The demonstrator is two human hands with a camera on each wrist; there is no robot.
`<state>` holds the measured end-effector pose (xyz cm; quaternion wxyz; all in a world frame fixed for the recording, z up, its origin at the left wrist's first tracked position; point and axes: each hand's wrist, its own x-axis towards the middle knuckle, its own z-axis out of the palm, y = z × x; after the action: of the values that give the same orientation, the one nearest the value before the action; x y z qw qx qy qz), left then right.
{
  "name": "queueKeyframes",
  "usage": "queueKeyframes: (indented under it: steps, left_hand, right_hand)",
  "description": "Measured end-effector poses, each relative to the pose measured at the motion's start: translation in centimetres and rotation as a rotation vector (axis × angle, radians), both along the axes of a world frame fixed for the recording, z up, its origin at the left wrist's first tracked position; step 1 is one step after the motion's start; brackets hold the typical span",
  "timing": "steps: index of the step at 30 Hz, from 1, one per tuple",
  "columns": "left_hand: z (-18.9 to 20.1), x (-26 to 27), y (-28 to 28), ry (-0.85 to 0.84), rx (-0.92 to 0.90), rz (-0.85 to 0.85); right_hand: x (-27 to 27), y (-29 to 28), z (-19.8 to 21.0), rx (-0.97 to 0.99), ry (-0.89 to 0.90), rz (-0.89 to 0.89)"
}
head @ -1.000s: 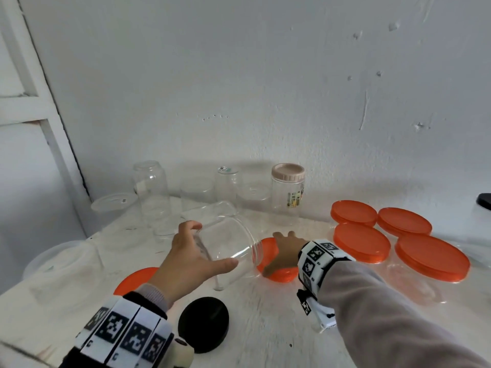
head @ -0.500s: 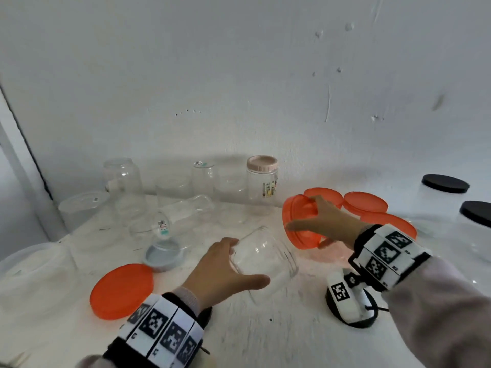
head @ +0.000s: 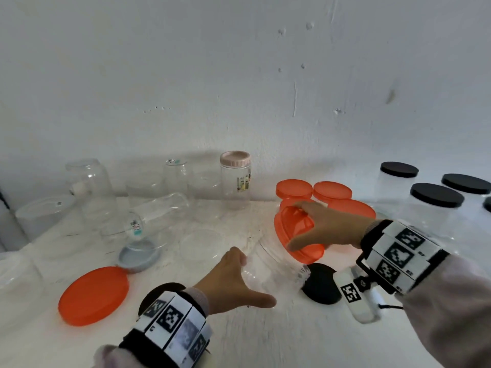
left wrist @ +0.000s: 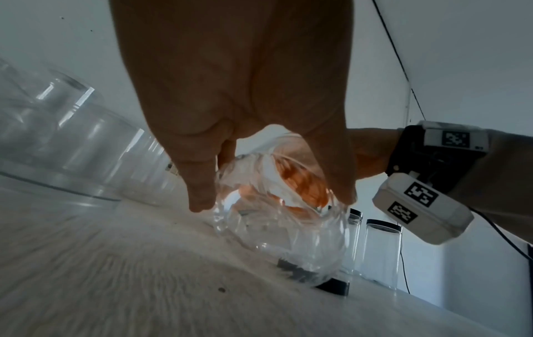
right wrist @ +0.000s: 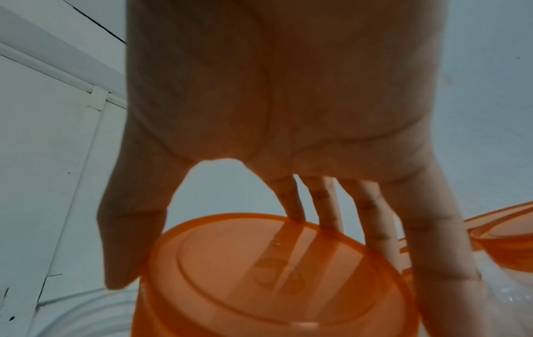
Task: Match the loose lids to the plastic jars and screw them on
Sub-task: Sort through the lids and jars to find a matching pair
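White worktop (head: 265, 341), mid-front: our left grip (head: 228, 282) holds tilted clear jar (head: 276, 264), right grip (head: 326, 227) presses orange lid (head: 295, 232) onto its mouth.

On the table (head: 239, 341), the left hand (head: 228, 282) grips a tilted jar (head: 276, 264) at centre, its mouth turned toward 2 o'clock, where the right hand (head: 329, 227) holds a lid (head: 295, 232) against it. A flat lid (head: 322, 285) lies just beside the jar's base, at 4 o'clock. Four lidded jars (head: 332, 191) cluster behind the right hand, at 1 o'clock. Further lidded jars (head: 435, 197) stand at 3 o'clock. Toward 9 o'clock, a loose lid (head: 93, 296) lies flat, touching a smaller lid (head: 139, 254) behind it. A jar on its side (head: 156, 213) rests behind those, at 10 o'clock. A capped jar (head: 235, 179) stands against the wall (head: 239, 75) at 12 o'clock.
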<state>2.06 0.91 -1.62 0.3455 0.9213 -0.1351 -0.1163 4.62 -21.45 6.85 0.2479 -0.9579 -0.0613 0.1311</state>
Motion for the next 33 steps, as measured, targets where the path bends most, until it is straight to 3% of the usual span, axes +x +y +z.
queueKeyframes:
  steps: [12,23,33]
  left_hand:
    - [0.5,-0.3,0.7,0.109,0.033,-0.104]
    - [0.6,0.6,0.5,0.181,-0.199,-0.191]
    - [-0.6,0.7,0.5,0.198,-0.281,-0.047]
  right_hand:
    - [-1.0,1.7,1.1,-0.154,0.019,0.114]
    - [-0.7,5.9,1.5,-0.442,0.092,0.318]
    - [-0.3,7.4,1.2,-0.587,0.142,0.362]
